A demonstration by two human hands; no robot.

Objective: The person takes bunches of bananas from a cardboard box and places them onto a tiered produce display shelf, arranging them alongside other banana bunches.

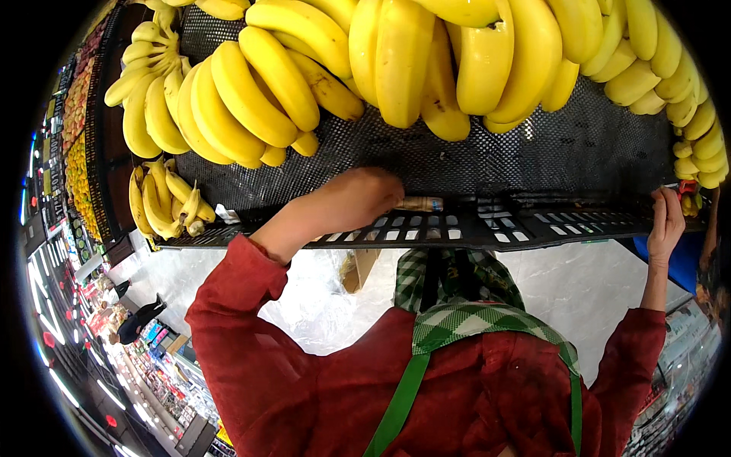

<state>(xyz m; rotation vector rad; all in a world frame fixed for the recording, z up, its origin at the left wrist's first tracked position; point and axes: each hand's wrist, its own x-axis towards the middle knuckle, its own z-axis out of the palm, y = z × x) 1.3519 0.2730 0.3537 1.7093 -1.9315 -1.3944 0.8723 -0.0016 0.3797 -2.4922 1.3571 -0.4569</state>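
Observation:
My left hand [365, 197] is curled over the front rim of a black mesh display tray [434, 163]. Its fingers are bent and partly hidden, and the hand is slightly blurred. Just beside the fingers, a small brown roll-like object [421, 204] with a bluish end lies along the rim; whether I grip it cannot be told. At the tray's right end, my right hand [667, 220] has its fingertips bent close together at the rim, near a small red object [688, 187]. What those fingers hold is unclear. Bunches of yellow bananas [402, 68] line the tray's far side.
A smaller banana bunch [165, 200] lies at the left front corner, beside a white scrap [227, 214]. Slots pierce the tray's front wall [411, 228]. Below are a pale floor [548, 274] and a cardboard piece [361, 269]. A person [140, 323] stands far left.

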